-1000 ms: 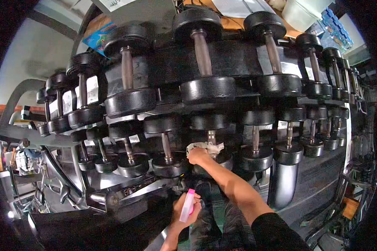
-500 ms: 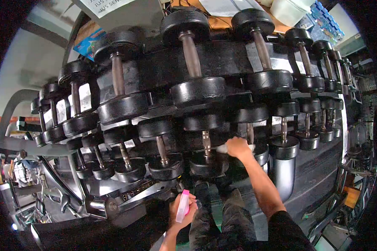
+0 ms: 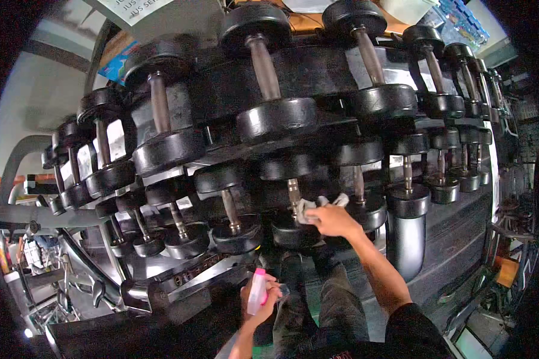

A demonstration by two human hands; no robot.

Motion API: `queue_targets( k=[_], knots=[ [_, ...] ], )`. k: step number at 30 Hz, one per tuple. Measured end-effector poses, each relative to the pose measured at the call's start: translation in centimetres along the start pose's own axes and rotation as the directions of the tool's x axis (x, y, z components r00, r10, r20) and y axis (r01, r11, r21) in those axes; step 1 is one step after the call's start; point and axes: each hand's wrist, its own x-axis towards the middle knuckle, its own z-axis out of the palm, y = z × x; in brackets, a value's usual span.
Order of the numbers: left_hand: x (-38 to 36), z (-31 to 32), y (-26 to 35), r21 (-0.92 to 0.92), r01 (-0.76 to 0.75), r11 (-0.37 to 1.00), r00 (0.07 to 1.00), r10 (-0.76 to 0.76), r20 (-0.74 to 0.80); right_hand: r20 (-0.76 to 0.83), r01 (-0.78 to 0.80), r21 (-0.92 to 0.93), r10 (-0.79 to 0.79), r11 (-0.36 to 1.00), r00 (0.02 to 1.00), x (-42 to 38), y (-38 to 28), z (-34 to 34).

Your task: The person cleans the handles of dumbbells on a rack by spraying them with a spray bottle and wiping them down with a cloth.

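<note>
My right hand (image 3: 334, 221) is closed on a pale grey cloth (image 3: 307, 212). The cloth lies against the lower end of the handle of a black dumbbell (image 3: 294, 234) in the middle of the lower row. Part of that handle is hidden by the cloth. Lower down, in front of my legs, my left hand (image 3: 272, 294) is wrapped round a spray bottle (image 3: 257, 293) with a pink top and a pale, see-through body. To the right of the cloth is a neighbouring dumbbell (image 3: 359, 182) on the same row.
Black dumbbells fill two tiers of a rack, with a larger dumbbell (image 3: 263, 63) at the upper middle. Behind the rack are a printed sign (image 3: 139, 7) and bottled water (image 3: 464, 24). Metal gym equipment (image 3: 96, 281) stands at the left.
My right hand has moved slightly left and down, bringing the cloth onto the dumbbell's handle, and more of the cloth shows. The left hand keeps the spray bottle in nearly the same place.
</note>
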Motion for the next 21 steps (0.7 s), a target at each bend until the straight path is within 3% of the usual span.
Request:
queue_targets(
  k=[5,7,8,10,13,15,17,19,21],
  knots=[
    [0.6,-0.1,-1.3,0.090,-0.138,0.986,0.990,0.136,0.025,-0.067,0.313,0.096,-0.307,0.945,0.949,3.3,-1.7,5.0],
    [0.7,0.3,-1.0,0.098,-0.250,0.963,0.968,0.248,0.035,-0.096,0.380,-0.023,-0.380,0.925,0.920,6.9,-2.2,8.0],
    [0.5,0.5,-0.8,0.107,-0.247,0.963,0.969,0.245,0.036,-0.099,0.382,-0.015,-0.382,0.924,0.919,8.6,-2.7,9.3],
    [0.2,0.9,-0.4,-0.075,-0.086,0.993,0.996,0.087,0.009,0.089,0.130,-0.177,-0.116,0.976,0.989,11.6,-3.5,11.0],
    [0.1,1.0,-0.8,0.048,-0.175,0.983,0.984,0.174,0.025,0.163,0.082,-0.155,-0.056,0.985,0.985,12.9,-3.7,12.1],
    [-0.1,0.9,-1.5,0.091,-0.202,0.975,0.979,0.198,0.045,0.130,0.098,-0.164,-0.077,0.982,0.988,10.9,-3.8,10.7],
    [-0.2,1.2,-1.4,0.131,-0.226,0.965,0.974,0.221,0.057,0.042,0.277,-0.071,-0.275,0.958,0.961,7.2,-3.7,7.2],
    [-0.5,1.9,-0.2,0.020,-0.131,0.991,0.991,0.131,0.010,-0.029,0.314,0.121,-0.312,0.942,0.950,3.6,-2.0,4.5],
    [-0.6,2.2,0.3,0.017,-0.142,0.990,0.990,0.142,0.011,-0.160,0.368,0.257,-0.336,0.893,0.928,1.0,0.6,2.9]
  ],
)
